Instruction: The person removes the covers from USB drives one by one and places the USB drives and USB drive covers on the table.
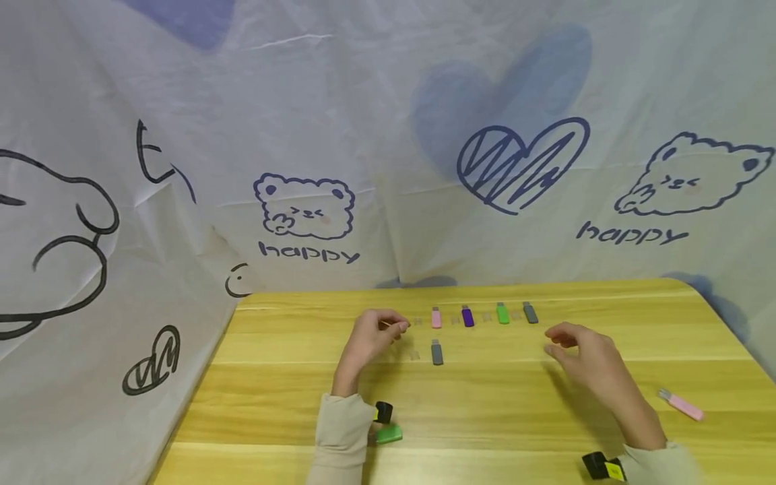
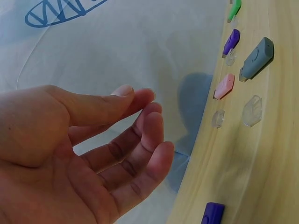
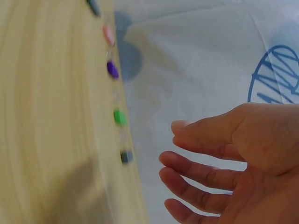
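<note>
My left hand [image 1: 371, 338] hovers at the left end of a row of USB flash drives, holding nothing, its thumb and index fingertip close together. Just beside its fingertips lies a small clear piece [image 1: 417, 322]. The row runs from a pink drive [image 1: 436, 318] through a purple one [image 1: 467, 316] and a green one [image 1: 502, 314] to a grey one [image 1: 530, 313], with clear pieces between them. In front lie another grey drive [image 1: 437, 353] and a clear piece [image 1: 415, 356]. My right hand [image 1: 591, 357], empty with loosely bent fingers, is over the table right of the row.
A loose pink drive [image 1: 682, 405] lies at the right, beyond my right forearm. Next to my left sleeve is a green drive [image 1: 389, 434]. The left wrist view shows another purple drive [image 2: 213, 213] low down. A printed cloth [image 1: 376, 135] hangs behind the wooden table [image 1: 485, 417].
</note>
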A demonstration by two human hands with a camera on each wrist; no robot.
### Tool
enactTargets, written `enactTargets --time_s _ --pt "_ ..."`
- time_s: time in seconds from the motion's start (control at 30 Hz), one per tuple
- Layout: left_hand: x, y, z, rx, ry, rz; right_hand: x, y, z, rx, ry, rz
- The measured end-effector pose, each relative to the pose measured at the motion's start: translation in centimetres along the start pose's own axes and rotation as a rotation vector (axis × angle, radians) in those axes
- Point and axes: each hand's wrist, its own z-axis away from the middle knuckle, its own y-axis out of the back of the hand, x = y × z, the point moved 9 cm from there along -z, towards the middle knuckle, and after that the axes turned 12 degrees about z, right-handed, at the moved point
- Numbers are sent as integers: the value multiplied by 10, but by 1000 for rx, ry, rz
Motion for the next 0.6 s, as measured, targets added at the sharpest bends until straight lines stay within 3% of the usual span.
enactTargets --time_s 0.33,0.6 --pt "1 0 0 1 -18 13 62 11 23 9 25 162" --pt "-1 6 1 7 -15 23 121 16 43 -130 -73 252"
